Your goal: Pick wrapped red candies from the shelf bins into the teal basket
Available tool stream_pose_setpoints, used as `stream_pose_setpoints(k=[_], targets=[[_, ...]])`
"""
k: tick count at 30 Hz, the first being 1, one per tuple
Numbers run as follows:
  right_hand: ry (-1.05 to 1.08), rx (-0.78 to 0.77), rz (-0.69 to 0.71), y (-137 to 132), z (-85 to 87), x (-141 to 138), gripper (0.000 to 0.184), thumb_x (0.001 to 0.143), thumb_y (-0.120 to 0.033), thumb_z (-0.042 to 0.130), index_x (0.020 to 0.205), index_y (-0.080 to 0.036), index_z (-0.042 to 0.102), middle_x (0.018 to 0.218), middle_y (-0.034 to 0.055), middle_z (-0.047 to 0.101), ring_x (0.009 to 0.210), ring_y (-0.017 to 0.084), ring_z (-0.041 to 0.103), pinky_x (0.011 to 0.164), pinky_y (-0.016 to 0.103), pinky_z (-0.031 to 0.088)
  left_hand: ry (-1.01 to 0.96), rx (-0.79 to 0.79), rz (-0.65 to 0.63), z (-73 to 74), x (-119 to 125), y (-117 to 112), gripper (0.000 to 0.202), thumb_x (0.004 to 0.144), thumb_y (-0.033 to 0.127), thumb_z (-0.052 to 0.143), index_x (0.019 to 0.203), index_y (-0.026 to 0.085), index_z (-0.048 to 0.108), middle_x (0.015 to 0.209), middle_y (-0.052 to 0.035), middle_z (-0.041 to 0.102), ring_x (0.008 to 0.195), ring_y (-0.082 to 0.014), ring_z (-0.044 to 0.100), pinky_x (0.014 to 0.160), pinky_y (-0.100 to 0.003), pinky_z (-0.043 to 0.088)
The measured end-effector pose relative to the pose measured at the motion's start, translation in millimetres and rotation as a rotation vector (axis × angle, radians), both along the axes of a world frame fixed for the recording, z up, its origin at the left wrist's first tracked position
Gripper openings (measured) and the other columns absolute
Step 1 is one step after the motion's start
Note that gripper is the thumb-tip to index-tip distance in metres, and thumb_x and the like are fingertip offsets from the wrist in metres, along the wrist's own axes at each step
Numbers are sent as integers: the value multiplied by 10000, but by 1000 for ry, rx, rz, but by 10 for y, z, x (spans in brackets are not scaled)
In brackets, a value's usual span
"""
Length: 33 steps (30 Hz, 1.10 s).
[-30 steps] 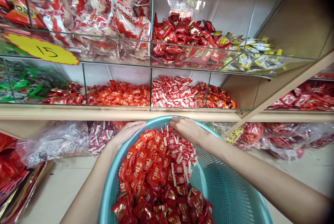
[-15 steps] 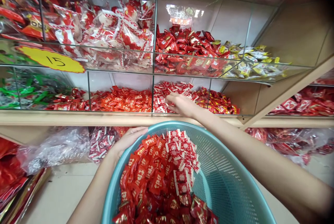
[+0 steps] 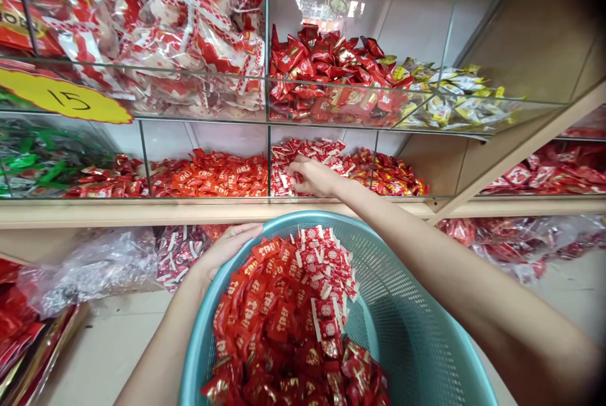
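Observation:
My left hand (image 3: 231, 243) is closed on the rim of a teal plastic basket (image 3: 411, 305) at its far left side. Inside the basket lie orange-red wrapped candies (image 3: 255, 289), red-and-white wrapped candies (image 3: 324, 264) and darker red ones with gold print (image 3: 307, 362). My right hand (image 3: 315, 176) reaches past the basket into a lower shelf compartment. Its fingers curl down into a heap of red-and-white wrapped candies (image 3: 310, 148), closed around some of them; the fingertips are partly hidden.
Clear dividers split the shelf. Orange-red candies (image 3: 222, 173) lie left of my right hand, red-and-yellow candies (image 3: 392, 172) right of it. Above are larger red packets (image 3: 331, 68) and a yellow price tag (image 3: 66, 100). A wooden shelf edge (image 3: 118, 213) runs behind the basket; plastic bags (image 3: 108, 261) lie below.
My right hand's fingers have curled further down into the red-and-white candies. My left hand still holds the basket rim. The view has shifted slightly, and the shelf appears a bit higher and further left.

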State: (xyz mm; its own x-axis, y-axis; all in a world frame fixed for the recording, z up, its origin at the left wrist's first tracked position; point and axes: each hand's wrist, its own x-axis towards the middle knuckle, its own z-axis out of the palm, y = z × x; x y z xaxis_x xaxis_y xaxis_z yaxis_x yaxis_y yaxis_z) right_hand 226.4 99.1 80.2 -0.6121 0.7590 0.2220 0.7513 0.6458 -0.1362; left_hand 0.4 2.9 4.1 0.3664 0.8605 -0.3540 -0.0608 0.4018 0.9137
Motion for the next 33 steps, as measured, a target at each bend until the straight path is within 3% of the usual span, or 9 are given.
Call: stream_pose_setpoints(k=[4, 7, 10, 13, 19, 27, 33], targets=[[219, -12, -14, -259, 169, 82, 212, 728, -230, 535, 912, -127, 518, 785, 21, 510, 659, 105, 415, 612, 234, 299, 2, -1, 5, 5, 10, -6, 397, 683, 361, 655, 1042, 191, 649, 952, -57, 708, 833, -207, 646, 793, -315, 465], [271, -62, 12, -580, 260, 171, 188, 768, -245, 475, 925, -145, 498, 749, 1, 520, 626, 96, 412, 604, 239, 308, 0, 1, 15, -1, 18, -8, 405, 671, 371, 664, 1036, 196, 652, 955, -57, 708, 837, -211, 648, 788, -314, 469], [192, -116, 91, -873, 197, 280, 164, 793, -247, 444, 903, -156, 524, 823, 25, 548, 671, 106, 442, 623, 248, 332, -4, -6, 15, -8, 22, -9, 405, 670, 380, 664, 1033, 202, 656, 938, -63, 711, 820, -216, 653, 776, -323, 476], [53, -159, 138, -1045, 5, 377, 199, 800, -254, 461, 953, -162, 549, 874, 51, 567, 766, 138, 481, 670, 273, 355, -3, -13, 14, -16, 20, -8, 392, 678, 369, 659, 1033, 202, 657, 920, -64, 715, 792, -212, 659, 768, -325, 481], [-107, -150, 110, -1171, -272, 438, 253, 835, -271, 458, 1050, -178, 553, 922, 76, 560, 818, 160, 505, 657, 285, 368, 0, -21, 16, -6, 20, -10, 372, 675, 363, 664, 1017, 216, 667, 917, -49, 717, 796, -203, 656, 772, -307, 480], [-129, -215, 105, -1217, -335, 365, 178, 821, -215, 468, 940, -137, 576, 931, 78, 501, 703, 116, 489, 618, 263, 352, -6, -2, 19, -27, 9, -13, 351, 649, 374, 683, 966, 223, 688, 905, -37, 720, 754, -182, 656, 733, -274, 486], [-124, -237, 69, -1220, -376, 291, 151, 837, -256, 451, 901, -145, 529, 890, 65, 507, 675, 117, 473, 592, 262, 355, -7, 17, 17, -34, 0, -1, 338, 667, 353, 675, 974, 212, 684, 911, -40, 718, 784, -173, 646, 761, -268, 471]])
